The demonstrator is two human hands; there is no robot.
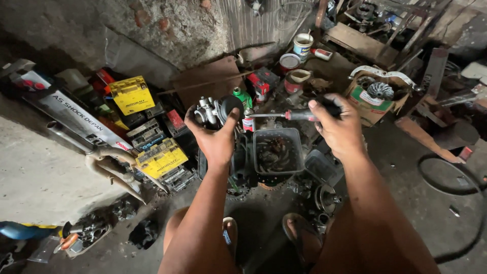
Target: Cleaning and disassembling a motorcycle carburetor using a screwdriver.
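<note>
the left hand (217,136) was curled around a small grey metal carburettor with a round black cap (215,110), fingers wrapped behind it and the thumb pressed up against the cap's right edge, holding it raised in front of the person. the right hand (341,127) was closed in a fist on the black and red handle of a long steel-shafted screwdriver (291,115), which lay level, its shaft running leftward from that hand so the tip reached the carburettor's side. just under the shaft, between the two hands, stood a small red and white spray can (248,122). below the hands sat a square black plastic tub of greasy metal parts (277,150) on the grimy concrete floor (406,193). to the left of the left hand lay stacked yellow-topped battery boxes (133,95) against the wall. beyond the right hand, further off, sat an open cardboard box holding a finned metal wheel (379,91). two sandalled feet showed beneath the forearms.
</note>
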